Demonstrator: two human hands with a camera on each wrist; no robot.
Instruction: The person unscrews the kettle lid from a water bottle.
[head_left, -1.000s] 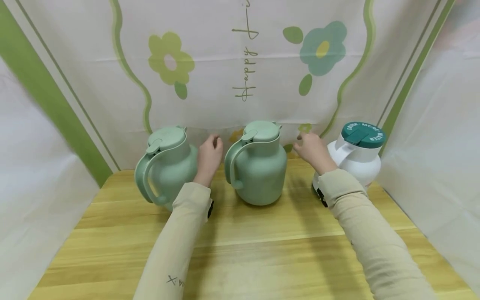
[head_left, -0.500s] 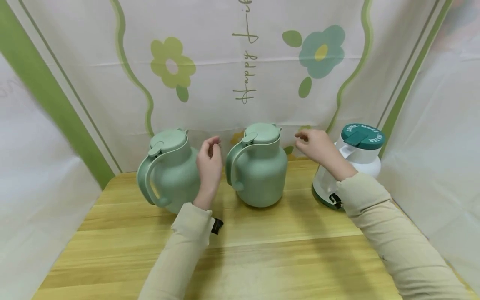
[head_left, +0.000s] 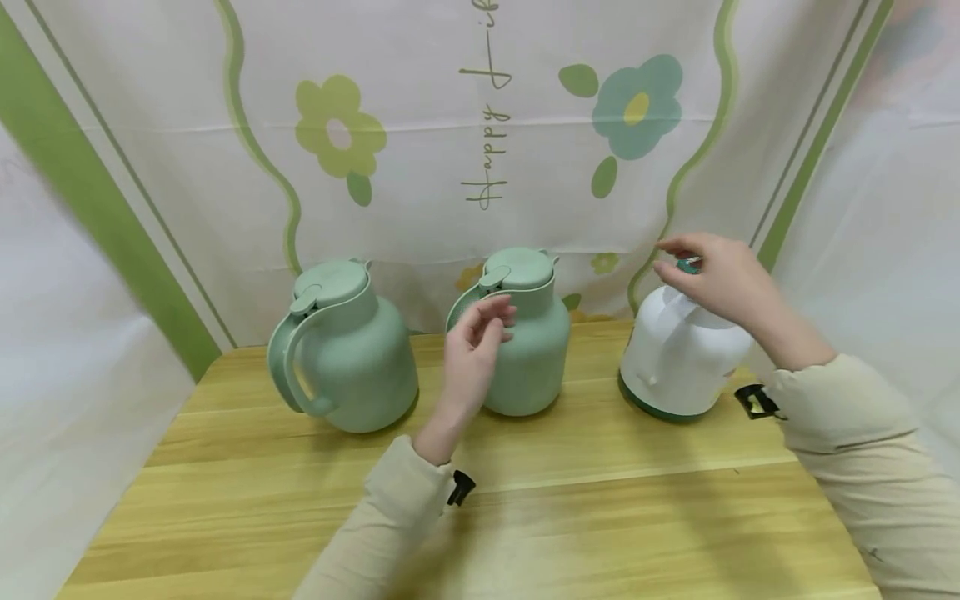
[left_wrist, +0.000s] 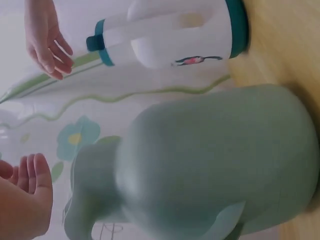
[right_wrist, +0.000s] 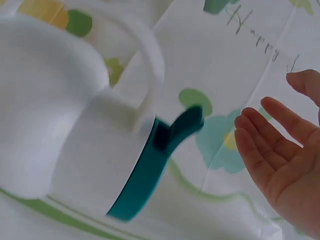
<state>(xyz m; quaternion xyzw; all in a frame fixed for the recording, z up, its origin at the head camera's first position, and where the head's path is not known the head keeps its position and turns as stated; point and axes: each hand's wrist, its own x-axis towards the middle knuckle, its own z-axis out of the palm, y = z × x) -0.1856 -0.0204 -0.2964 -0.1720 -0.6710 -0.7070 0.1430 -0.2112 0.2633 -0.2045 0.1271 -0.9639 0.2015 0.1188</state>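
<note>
Three insulated jugs stand upright in a row on the wooden table. My left hand (head_left: 471,354) hovers before the middle pale green jug (head_left: 536,350), fingers loosely bent and holding nothing. In the left wrist view that hand is apart from the jug. Over the white jug (head_left: 667,367) at the right hangs my right hand (head_left: 723,279), its relaxed fingers covering most of the dark green lid (head_left: 687,265) in the head view. The right wrist view shows a gap between these fingers and the lid's raised thumb tab (right_wrist: 187,125).
Another pale green jug (head_left: 360,358) stands at the left, its handle (head_left: 296,367) towards the front left. Behind the jugs hangs a white cloth (head_left: 420,192) printed with flowers and lettering. More pale sheeting (head_left: 67,333) closes off the sides of the wooden table (head_left: 570,517).
My right hand has moved right, from between the middle and white jugs to above the white jug's lid. My left hand has shifted right, from beside the left jug to before the middle one.
</note>
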